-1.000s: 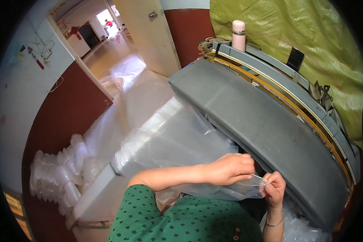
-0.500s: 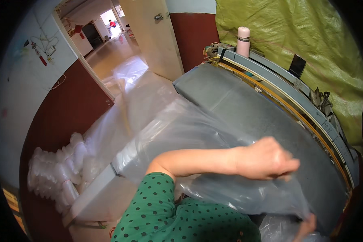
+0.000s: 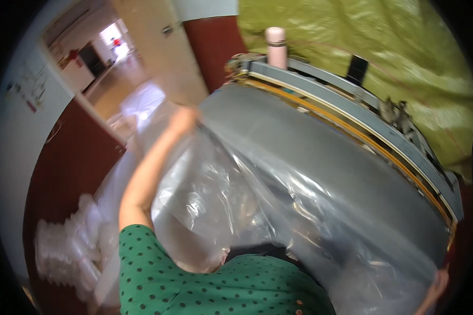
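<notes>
A wide sheet of clear plastic film (image 3: pixel 215 194) spreads in shiny creases before me, partly over the long grey work surface (image 3: pixel 299 131). My left arm reaches far out to the left. At the far left end of the grey surface, my left hand (image 3: pixel 184 119), blurred by motion, is closed on the film's edge. Low at the right rim, my right hand (image 3: pixel 438 284) has closed on the film near the near right end of the surface; its fingers show only in part. Between the two hands the film is stretched out.
A machine rail (image 3: pixel 347 97) with a yellow strip runs behind the grey surface. On it stand a pink flask (image 3: pixel 276 48) and a dark flat object (image 3: pixel 357 70). Bundled clear plastic (image 3: pixel 63 252) lies at left. A door (image 3: pixel 163 47) stands open; a yellow-green tarp (image 3: pixel 399 58) hangs behind.
My left hand has swung from above the grey surface's right part to its far left end, drawing the film out. My right hand has moved slightly right. The view has shifted.
</notes>
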Motion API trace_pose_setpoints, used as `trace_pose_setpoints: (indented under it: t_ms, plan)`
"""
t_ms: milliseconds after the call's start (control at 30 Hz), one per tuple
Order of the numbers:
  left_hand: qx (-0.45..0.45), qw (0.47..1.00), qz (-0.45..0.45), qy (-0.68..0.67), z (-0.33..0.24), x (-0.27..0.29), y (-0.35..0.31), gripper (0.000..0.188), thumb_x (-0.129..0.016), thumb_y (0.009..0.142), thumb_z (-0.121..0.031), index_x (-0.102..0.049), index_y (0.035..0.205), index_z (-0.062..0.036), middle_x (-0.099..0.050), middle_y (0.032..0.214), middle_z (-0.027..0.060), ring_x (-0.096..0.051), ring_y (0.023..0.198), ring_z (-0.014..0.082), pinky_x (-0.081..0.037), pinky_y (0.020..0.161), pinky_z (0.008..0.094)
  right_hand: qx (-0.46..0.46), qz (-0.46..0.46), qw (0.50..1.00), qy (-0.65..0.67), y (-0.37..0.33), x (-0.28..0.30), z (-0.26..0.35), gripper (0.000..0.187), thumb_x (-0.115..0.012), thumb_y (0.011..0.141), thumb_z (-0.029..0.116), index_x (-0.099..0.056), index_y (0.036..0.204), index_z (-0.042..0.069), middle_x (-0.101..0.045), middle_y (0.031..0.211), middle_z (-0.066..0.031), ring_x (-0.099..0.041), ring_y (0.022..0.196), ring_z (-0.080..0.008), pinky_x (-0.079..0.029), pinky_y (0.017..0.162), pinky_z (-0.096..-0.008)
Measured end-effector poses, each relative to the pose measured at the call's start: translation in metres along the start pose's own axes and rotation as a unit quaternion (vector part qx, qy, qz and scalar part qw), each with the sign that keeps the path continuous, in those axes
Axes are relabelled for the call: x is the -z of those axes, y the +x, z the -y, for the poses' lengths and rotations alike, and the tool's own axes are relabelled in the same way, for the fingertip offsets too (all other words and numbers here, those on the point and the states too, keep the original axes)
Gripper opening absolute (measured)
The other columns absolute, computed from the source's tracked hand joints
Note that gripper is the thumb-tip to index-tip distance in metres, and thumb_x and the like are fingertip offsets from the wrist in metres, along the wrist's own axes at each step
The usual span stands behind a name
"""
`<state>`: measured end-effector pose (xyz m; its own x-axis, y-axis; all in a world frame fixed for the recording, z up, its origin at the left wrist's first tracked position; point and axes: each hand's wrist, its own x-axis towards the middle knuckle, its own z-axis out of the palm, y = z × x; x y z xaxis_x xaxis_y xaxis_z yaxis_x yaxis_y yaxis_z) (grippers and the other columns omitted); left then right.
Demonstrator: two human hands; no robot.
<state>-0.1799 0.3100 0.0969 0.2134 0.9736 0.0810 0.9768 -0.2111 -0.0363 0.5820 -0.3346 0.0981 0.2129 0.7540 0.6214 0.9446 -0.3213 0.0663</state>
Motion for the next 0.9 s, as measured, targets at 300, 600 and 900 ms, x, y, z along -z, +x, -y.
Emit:
trace_pose_setpoints:
  t_ms: [300, 600, 900]
  plan:
    - [-0.062, 0.905, -0.289, -0.305, -0.047, -0.017, 0.114, 0.040, -0.057, 0.084, -0.036, -0.060, 0.096, 0.0019, -0.064, 0.092, 0.0172, -0.061, 0.089, 0.0280, -0.046, 0.078, 0.0364, -0.298, 0.123, 0.879, 0.351, 0.068, -0.101, 0.098, 0.018, -0.063, 0.069, -0.001, -0.046, 0.070, 0.004, -0.046, 0.068, 0.0029, -0.041, 0.063, -0.0043, -0.034, 0.054, -0.0210]
    - [-0.106, 0.979, -0.084, -0.154, -0.142, -0.116, 0.123, 0.056, -0.047, 0.087, -0.042, -0.041, 0.131, -0.0083, -0.037, 0.138, 0.0129, -0.029, 0.130, 0.0274, -0.022, 0.104, 0.0458, -0.277, -0.059, 0.925, -0.253, 0.103, -0.018, -0.087, 0.035, -0.057, 0.080, 0.015, -0.056, 0.114, 0.004, -0.055, 0.115, -0.0179, -0.052, 0.107, -0.0296, -0.040, 0.092, -0.0367]
    - [-0.117, 0.973, -0.109, -0.165, 0.010, -0.146, 0.154, 0.044, -0.044, 0.093, -0.024, -0.041, 0.129, 0.0010, -0.039, 0.135, 0.0170, -0.035, 0.126, 0.0270, -0.025, 0.105, 0.0338, -0.299, -0.026, 0.923, -0.242, 0.049, -0.162, 0.031, 0.043, -0.059, 0.081, 0.033, -0.055, 0.115, 0.007, -0.050, 0.122, -0.0127, -0.045, 0.113, -0.0288, -0.034, 0.094, -0.0430]
